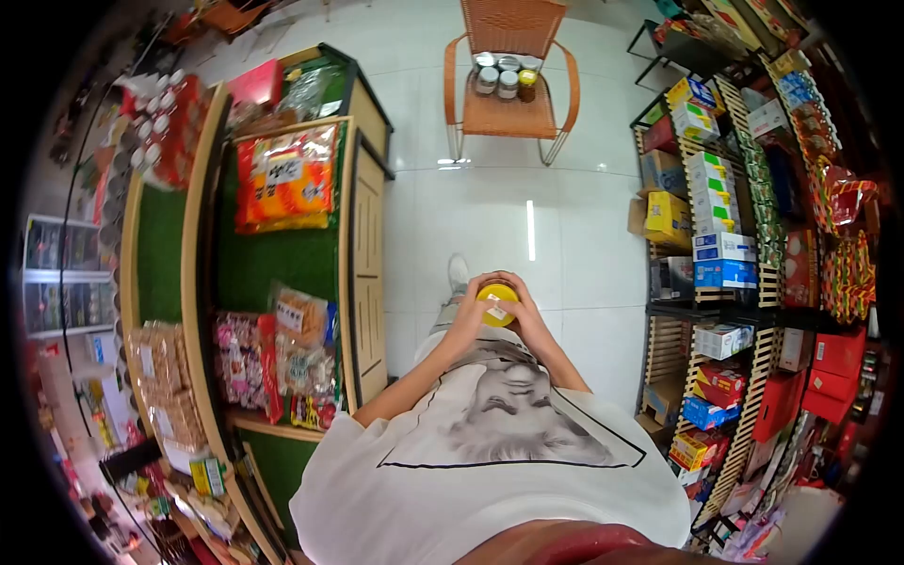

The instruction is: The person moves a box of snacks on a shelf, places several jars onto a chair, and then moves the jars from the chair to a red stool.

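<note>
In the head view, a jar with a round yellow lid (497,293) is held in front of my body, with a pale label on the lid. My left hand (468,312) wraps around its left side. On the other side my right hand (524,306) closes around it, and the fingers of both hands come together at the far side. The jar's body is mostly hidden under the lid and by my hands.
Ahead stands an orange-brown woven chair (509,117) with several lidded jars (508,85) on its seat. A green-lined display shelf (273,268) with packaged foods is on the left. Slatted racks (721,311) stacked with boxes line the right. White floor tiles (471,212) lie between.
</note>
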Demonstrator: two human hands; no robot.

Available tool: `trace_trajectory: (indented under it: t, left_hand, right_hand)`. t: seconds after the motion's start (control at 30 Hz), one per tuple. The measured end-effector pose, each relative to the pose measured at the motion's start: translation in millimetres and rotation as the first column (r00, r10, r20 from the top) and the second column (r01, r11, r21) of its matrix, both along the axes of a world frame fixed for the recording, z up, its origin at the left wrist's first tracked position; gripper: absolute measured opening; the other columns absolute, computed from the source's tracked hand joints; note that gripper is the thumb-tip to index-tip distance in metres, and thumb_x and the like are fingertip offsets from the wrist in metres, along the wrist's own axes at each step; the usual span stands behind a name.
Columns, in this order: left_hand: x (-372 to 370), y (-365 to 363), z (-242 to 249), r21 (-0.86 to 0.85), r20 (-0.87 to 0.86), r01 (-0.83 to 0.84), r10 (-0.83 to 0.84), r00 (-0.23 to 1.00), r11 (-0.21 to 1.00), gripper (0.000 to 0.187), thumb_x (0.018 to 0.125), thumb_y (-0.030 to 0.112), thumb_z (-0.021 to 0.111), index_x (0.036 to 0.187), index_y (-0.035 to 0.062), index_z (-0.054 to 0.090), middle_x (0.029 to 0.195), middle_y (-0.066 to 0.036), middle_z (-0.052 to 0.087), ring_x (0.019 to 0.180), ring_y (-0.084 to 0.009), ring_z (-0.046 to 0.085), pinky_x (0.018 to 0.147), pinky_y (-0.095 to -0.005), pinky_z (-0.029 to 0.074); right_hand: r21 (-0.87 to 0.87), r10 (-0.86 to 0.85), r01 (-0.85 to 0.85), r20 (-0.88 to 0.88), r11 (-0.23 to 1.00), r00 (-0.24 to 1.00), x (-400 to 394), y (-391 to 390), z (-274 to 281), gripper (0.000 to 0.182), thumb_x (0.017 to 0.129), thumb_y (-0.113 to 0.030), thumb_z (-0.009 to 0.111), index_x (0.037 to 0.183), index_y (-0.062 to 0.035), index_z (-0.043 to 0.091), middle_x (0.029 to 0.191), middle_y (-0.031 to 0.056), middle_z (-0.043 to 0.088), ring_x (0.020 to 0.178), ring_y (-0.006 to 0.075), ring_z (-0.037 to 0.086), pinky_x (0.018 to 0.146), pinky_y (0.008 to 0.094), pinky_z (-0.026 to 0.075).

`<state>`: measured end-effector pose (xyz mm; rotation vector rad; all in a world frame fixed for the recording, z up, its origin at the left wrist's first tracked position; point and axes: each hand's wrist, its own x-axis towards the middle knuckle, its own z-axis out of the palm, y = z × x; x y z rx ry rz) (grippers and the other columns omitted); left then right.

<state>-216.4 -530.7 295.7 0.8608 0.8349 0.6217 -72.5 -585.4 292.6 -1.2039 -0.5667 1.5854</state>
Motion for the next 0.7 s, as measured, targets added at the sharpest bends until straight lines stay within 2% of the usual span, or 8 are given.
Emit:
trace_trajectory:
  t: [0.1,0.2,0.3,0.5,0.53,0.63,0.67,0.7]
  left_hand:
    - [16,63,-13,-0.051,0.015,0.013,-0.012,1.000,0.999,0.045,0.092,0.012,0.047,0.135,0.0015,0.041,0.128,-0.012,0.051,0.122,-0.0209,0.048,0.104,-0.0307,0.037]
    - [31,129,-39,0.045,-0.054,0.073,-0.070,0.996,0.996,0.047,0.093,0.023,0.048,0.138,0.0101,0.041,0.130,-0.008,0.049,0.121,-0.0191,0.050,0.098,-0.0325,0.044]
    - [47,197,-8,-0.031,0.033,0.039,-0.038,0.999,0.999,0.044,0.091,0.011,0.048,0.134,0.0018,0.041,0.127,-0.012,0.051,0.121,-0.0207,0.048,0.103,-0.0311,0.038]
    - [75,303,-5,0.186,-0.021,0.042,-0.039,0.999,0.982,0.041,0.095,0.015,0.048,0.133,0.0019,0.043,0.128,-0.012,0.052,0.121,-0.0213,0.049,0.105,-0.0309,0.036]
    - [82,318,-11,0.203,-0.025,0.023,-0.018,1.000,0.979,0.040,0.096,0.016,0.047,0.133,0.0020,0.044,0.128,-0.012,0.052,0.121,-0.0215,0.049,0.105,-0.0310,0.036]
    - [106,362,-46,0.228,-0.085,-0.040,0.061,0.994,0.973,0.037,0.103,0.026,0.042,0.130,0.0020,0.049,0.126,-0.012,0.054,0.120,-0.0221,0.050,0.104,-0.0314,0.037]
    - [114,380,-60,0.240,-0.110,-0.047,0.076,0.991,0.970,0.037,0.104,0.028,0.041,0.128,0.0019,0.050,0.125,-0.012,0.055,0.120,-0.0220,0.051,0.104,-0.0314,0.037]
    - [123,399,-75,0.255,-0.136,-0.053,0.090,0.987,0.966,0.037,0.104,0.029,0.040,0.127,0.0019,0.051,0.125,-0.012,0.055,0.119,-0.0219,0.051,0.104,-0.0313,0.037]
  right_hand:
    - [-0.034,0.012,-0.011,0.034,0.999,0.999,17,62,-10,0.056,0.089,-0.018,0.055,0.141,-0.0064,0.037,0.138,0.0094,0.042,0.129,0.0227,0.042,0.105,0.0327,0.037]
    - [-0.111,-0.002,0.003,0.007,0.994,1.000,29,132,10,0.055,0.090,-0.019,0.055,0.142,-0.0101,0.037,0.138,0.0087,0.042,0.128,0.0225,0.043,0.102,0.0352,0.042]
    - [-0.149,-0.022,0.021,-0.010,0.989,1.000,45,198,23,0.055,0.090,-0.020,0.055,0.142,-0.0140,0.037,0.138,0.0081,0.042,0.127,0.0228,0.043,0.098,0.0381,0.046]
    - [-0.059,-0.067,0.066,-0.018,0.996,0.998,72,300,-4,0.058,0.092,-0.023,0.056,0.146,-0.0148,0.034,0.135,0.0086,0.044,0.123,0.0217,0.047,0.094,0.0366,0.049]
    - [-0.093,-0.108,0.109,0.015,0.990,0.994,73,314,-7,0.071,0.094,-0.034,0.060,0.151,-0.0099,0.025,0.135,0.0103,0.046,0.121,0.0214,0.050,0.093,0.0342,0.049]
    - [-0.248,-0.083,0.112,0.124,0.962,0.989,89,364,-29,0.088,0.092,-0.044,0.063,0.153,-0.0028,0.015,0.136,0.0128,0.046,0.119,0.0202,0.051,0.092,0.0318,0.048]
    - [-0.218,-0.105,0.128,0.114,0.968,0.988,96,381,-51,0.096,0.090,-0.047,0.066,0.153,0.0032,0.014,0.137,0.0148,0.046,0.119,0.0191,0.051,0.090,0.0300,0.048]
    - [-0.241,-0.083,0.110,0.121,0.964,0.989,105,402,-63,0.094,0.089,-0.047,0.067,0.152,0.0025,0.018,0.135,0.0138,0.047,0.118,0.0185,0.051,0.090,0.0299,0.048]
